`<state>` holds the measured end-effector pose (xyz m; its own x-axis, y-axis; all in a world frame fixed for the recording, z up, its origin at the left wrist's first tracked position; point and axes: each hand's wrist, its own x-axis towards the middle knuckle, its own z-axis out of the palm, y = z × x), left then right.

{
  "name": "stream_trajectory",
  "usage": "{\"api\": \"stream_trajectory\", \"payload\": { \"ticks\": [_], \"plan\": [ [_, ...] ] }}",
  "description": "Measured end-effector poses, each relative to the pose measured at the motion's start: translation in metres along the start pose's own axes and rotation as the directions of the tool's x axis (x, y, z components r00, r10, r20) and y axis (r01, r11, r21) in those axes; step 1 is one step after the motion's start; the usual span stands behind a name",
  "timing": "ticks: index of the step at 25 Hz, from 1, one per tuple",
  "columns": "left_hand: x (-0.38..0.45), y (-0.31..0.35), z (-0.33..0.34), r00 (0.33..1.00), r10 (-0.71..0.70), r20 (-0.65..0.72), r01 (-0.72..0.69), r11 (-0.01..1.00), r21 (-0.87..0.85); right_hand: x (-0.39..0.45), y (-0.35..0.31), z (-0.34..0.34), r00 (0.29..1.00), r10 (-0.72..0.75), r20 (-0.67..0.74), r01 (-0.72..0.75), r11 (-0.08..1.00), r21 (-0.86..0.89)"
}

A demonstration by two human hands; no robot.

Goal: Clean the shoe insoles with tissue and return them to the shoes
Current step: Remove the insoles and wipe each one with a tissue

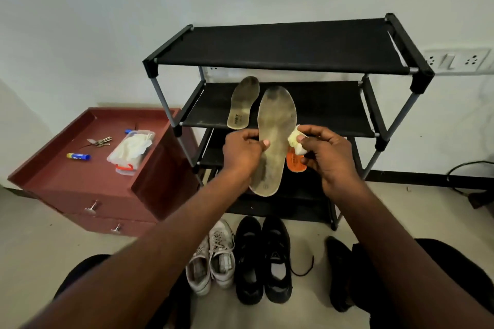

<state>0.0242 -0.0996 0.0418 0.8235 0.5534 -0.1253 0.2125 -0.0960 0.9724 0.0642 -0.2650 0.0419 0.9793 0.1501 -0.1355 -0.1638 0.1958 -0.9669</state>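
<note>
Beige, grimy foam insole held upright w/ left hand pinching its edge, face exposed for wiping; right hand pinches crumpled white tissue beside it. 2nd worn insole waits on black rack shelf.

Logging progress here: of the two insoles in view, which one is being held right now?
The larger-looking insole, gripped by the left hand beside the tissue in the right hand. The other insole lies untouched on the rack's middle shelf.
</note>
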Motion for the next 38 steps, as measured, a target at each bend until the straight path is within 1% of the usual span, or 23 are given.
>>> {"api": "stream_trajectory", "payload": {
  "ticks": [3, 6, 9, 12, 15, 16, 18, 20, 21, 23, 24, 26, 27, 28, 29, 30, 31, 32, 33, 34, 35, 36, 38],
  "plan": [
    [0.056, 0.021, 0.018, 0.996, 0.004, -0.093, 0.001, 0.999, 0.048, 0.037, -0.004, 0.015, 0.999, -0.053, 0.006, 0.053, 0.999, -0.004],
    [0.105, 0.041, 0.031, 0.989, 0.009, -0.149, 0.018, 0.984, 0.175, 0.066, -0.001, 0.024, 0.999, 0.051, -0.009, -0.050, 0.994, 0.099],
    [0.143, 0.048, 0.041, 0.992, 0.037, -0.117, 0.001, 0.952, 0.307, 0.078, 0.011, 0.028, 0.993, 0.120, 0.008, -0.120, 0.983, 0.141],
    [0.164, 0.035, 0.049, 0.991, 0.086, -0.100, -0.027, 0.876, 0.482, 0.090, 0.022, 0.027, 0.993, 0.115, -0.033, -0.110, 0.984, 0.138],
    [0.171, 0.021, 0.054, 0.956, 0.285, -0.071, -0.162, 0.716, 0.679, 0.096, 0.030, 0.022, 0.991, 0.116, -0.073, -0.106, 0.986, 0.128],
    [0.169, 0.021, 0.055, 0.942, 0.333, -0.051, -0.198, 0.670, 0.715, 0.095, 0.030, 0.021, 0.991, 0.114, -0.072, -0.105, 0.988, 0.116],
    [0.160, 0.024, 0.056, 0.926, 0.374, -0.040, -0.238, 0.663, 0.709, 0.089, 0.030, 0.018, 0.992, 0.108, -0.068, -0.102, 0.991, 0.083],
    [0.139, 0.030, 0.052, 0.889, 0.451, -0.075, -0.303, 0.704, 0.642, 0.083, 0.028, 0.014, 0.992, 0.117, -0.035, -0.115, 0.991, 0.074],
    [0.124, 0.029, 0.047, 0.866, 0.489, -0.102, -0.348, 0.738, 0.578, 0.080, 0.027, 0.011, 0.990, 0.140, 0.000, -0.140, 0.987, 0.074],
    [0.080, 0.016, 0.033, 0.841, 0.524, -0.136, -0.446, 0.813, 0.374, 0.075, 0.026, 0.005, 0.975, 0.210, 0.074, -0.214, 0.975, 0.054],
    [0.057, 0.002, 0.024, 0.833, 0.538, -0.131, -0.488, 0.825, 0.284, 0.072, 0.026, 0.002, 0.962, 0.252, 0.104, -0.258, 0.965, 0.045],
    [0.017, -0.034, 0.007, 0.844, 0.527, -0.105, -0.503, 0.844, 0.187, 0.065, 0.030, -0.003, 0.930, 0.337, 0.149, -0.349, 0.935, 0.067],
    [0.006, -0.053, 0.003, 0.875, 0.475, -0.091, -0.458, 0.874, 0.162, 0.062, 0.032, -0.005, 0.915, 0.368, 0.165, -0.385, 0.919, 0.083],
    [0.003, -0.069, 0.003, 0.927, 0.367, -0.077, -0.355, 0.925, 0.134, 0.059, 0.034, -0.007, 0.906, 0.387, 0.172, -0.405, 0.911, 0.082],
    [0.007, -0.081, 0.008, 0.978, 0.196, -0.069, -0.190, 0.979, 0.080, 0.056, 0.036, -0.009, 0.902, 0.398, 0.167, -0.412, 0.909, 0.058],
    [0.014, -0.089, 0.015, 0.999, -0.022, -0.038, 0.022, 1.000, -0.004, 0.054, 0.037, -0.011, 0.906, 0.398, 0.147, -0.404, 0.915, 0.012],
    [0.022, -0.092, 0.020, 0.973, -0.228, 0.021, 0.229, 0.969, -0.096, 0.053, 0.038, -0.014, 0.918, 0.381, 0.110, -0.377, 0.925, -0.053],
    [0.028, -0.093, 0.025, 0.916, -0.390, 0.094, 0.402, 0.897, -0.184, 0.052, 0.040, -0.017, 0.936, 0.345, 0.068, -0.333, 0.932, -0.144],
    [0.035, -0.095, 0.030, 0.844, -0.510, 0.165, 0.536, 0.813, -0.228, 0.054, 0.042, -0.019, 0.955, 0.296, 0.027, -0.280, 0.926, -0.254],
    [0.040, -0.095, 0.034, 0.778, -0.583, 0.234, 0.627, 0.744, -0.231, 0.056, 0.045, -0.021, 0.970, 0.244, -0.003, -0.228, 0.904, -0.361],
    [0.043, -0.095, 0.039, 0.733, -0.606, 0.307, 0.675, 0.705, -0.220, 0.058, 0.048, -0.023, 0.979, 0.203, -0.019, -0.191, 0.878, -0.439],
    [0.044, -0.094, 0.044, 0.719, -0.586, 0.373, 0.680, 0.702, -0.209, 0.060, 0.052, -0.024, 0.984, 0.176, -0.029, -0.169, 0.860, -0.481],
    [0.044, -0.091, 0.055, 0.750, -0.472, 0.463, 0.607, 0.770, -0.198, 0.063, 0.057, -0.029, 0.989, 0.140, -0.058, -0.150, 0.853, -0.499]
  ]
}}
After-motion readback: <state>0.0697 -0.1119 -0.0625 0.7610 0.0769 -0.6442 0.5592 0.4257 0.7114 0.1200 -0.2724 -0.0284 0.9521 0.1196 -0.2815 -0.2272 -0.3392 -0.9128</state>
